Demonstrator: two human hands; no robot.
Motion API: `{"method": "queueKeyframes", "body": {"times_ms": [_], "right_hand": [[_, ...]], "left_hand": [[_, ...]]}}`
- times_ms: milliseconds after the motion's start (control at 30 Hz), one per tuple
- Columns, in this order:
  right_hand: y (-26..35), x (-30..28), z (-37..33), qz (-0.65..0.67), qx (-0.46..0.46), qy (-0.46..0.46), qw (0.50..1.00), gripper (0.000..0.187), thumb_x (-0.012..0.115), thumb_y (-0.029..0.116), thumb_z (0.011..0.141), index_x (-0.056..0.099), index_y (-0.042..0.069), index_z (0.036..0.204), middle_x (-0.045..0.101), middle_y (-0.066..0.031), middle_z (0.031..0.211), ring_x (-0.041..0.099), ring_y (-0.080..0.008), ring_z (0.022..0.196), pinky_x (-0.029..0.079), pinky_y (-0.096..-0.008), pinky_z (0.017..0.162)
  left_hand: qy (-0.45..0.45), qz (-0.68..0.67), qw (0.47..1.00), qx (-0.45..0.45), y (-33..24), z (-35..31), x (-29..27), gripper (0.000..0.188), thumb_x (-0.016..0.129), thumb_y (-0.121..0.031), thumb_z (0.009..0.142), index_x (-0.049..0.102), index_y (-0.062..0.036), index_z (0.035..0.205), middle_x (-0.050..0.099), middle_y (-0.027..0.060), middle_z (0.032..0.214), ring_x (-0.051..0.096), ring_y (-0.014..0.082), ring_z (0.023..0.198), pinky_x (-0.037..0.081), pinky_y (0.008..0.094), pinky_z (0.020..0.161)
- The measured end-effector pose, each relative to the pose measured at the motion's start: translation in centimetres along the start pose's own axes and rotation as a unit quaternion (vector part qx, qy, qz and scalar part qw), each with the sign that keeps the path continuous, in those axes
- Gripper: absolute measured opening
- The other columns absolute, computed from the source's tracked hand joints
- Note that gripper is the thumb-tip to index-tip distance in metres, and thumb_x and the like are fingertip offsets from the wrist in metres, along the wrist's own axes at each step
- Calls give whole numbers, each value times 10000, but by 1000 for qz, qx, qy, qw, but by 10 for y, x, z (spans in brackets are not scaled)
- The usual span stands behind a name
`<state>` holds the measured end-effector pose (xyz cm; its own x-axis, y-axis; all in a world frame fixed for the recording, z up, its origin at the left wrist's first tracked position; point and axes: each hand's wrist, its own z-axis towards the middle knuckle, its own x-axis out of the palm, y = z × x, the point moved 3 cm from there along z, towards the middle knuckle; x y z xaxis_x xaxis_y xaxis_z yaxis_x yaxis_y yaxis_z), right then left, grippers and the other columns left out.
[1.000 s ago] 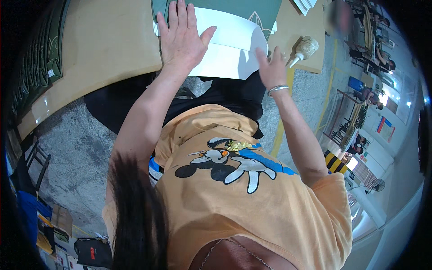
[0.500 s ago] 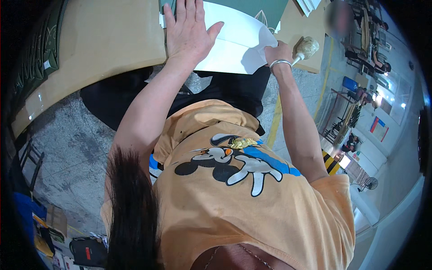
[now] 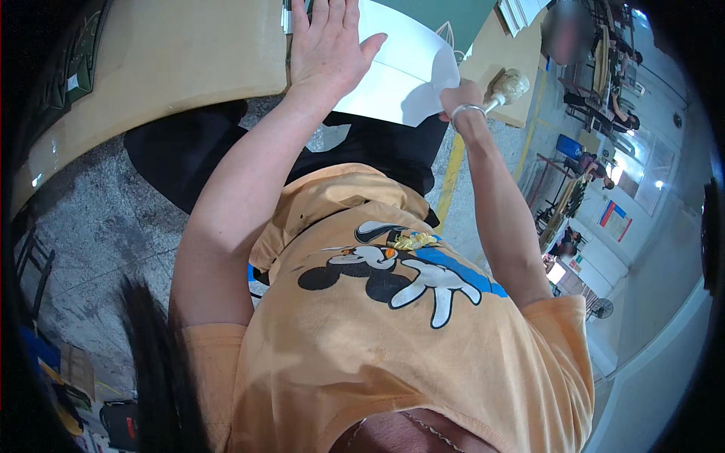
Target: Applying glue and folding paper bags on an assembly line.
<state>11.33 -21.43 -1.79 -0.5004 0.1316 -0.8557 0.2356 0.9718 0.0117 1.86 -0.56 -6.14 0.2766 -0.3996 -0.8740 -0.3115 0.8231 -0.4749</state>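
A white sheet of card (image 3: 404, 64) with a crease across it lies over a dark green paper bag (image 3: 453, 15) at the table's near edge. My left hand (image 3: 328, 49) rests flat on the left part of the sheet, fingers stretched out and thumb apart. At the sheet's right edge is my right hand (image 3: 462, 98), closed, with a bangle on the wrist. Its fingertips are mostly hidden, so what it grips is unclear. Just right of it lies a squeeze bottle (image 3: 511, 85), its pale nozzle pointing toward my wrist. A cord handle (image 3: 447, 34) shows beside the sheet.
The tan table (image 3: 189, 53) runs left, with dark green folded bags (image 3: 79, 72) stacked at its far left. White papers (image 3: 521, 13) lie at the back right. People and benches are farther off to the right. A grey floor (image 3: 91, 211) shows below the table edge.
The view has shifted slightly. My left hand stays flat on the sheet, and my right hand stays closed at its right edge, now showing less overlap with the sheet.
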Motion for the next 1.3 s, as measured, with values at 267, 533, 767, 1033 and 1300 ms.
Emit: {"method": "queueKeyframes", "body": {"times_ms": [267,533,767,1033,1300], "right_hand": [[2,35,-27,32,-289,-222,931,625,617,339,846,465,-96,1268,447,-347,1316,420,-445,1265,345,-482,1042],[22,72,-11,-51,-400,-309,861,798,483,539,893,326,-56,1401,268,-369,1430,222,-512,1355,140,-559,1120],[17,57,12,-30,-481,-240,843,781,483,562,892,345,2,1419,254,-332,1464,195,-469,1386,139,-517,1137],[16,55,4,-47,-461,-302,833,738,552,533,863,411,25,1380,363,-283,1418,306,-435,1339,206,-551,1090],[22,50,6,-42,-466,-298,832,730,554,528,863,416,21,1370,358,-276,1420,294,-437,1346,220,-554,1086]], "left_hand": [[-20,6,1000,3,-1,-4,5,770,463,-502,908,308,50,1421,226,213,1519,147,313,1434,45,519,1168],[-20,59,998,20,0,0,9,787,457,-538,904,322,44,1417,254,220,1510,177,343,1425,79,535,1153],[-60,11,996,70,12,-11,3,653,399,-440,971,334,33,1417,242,212,1522,159,330,1440,67,529,1154],[89,49,981,163,-13,-22,8,672,444,-430,957,314,38,1421,200,213,1534,138,339,1443,90,473,1172],[71,-95,977,176,-6,-31,-4,678,509,-435,922,366,38,1386,242,224,1509,153,368,1430,102,510,1163]]}}
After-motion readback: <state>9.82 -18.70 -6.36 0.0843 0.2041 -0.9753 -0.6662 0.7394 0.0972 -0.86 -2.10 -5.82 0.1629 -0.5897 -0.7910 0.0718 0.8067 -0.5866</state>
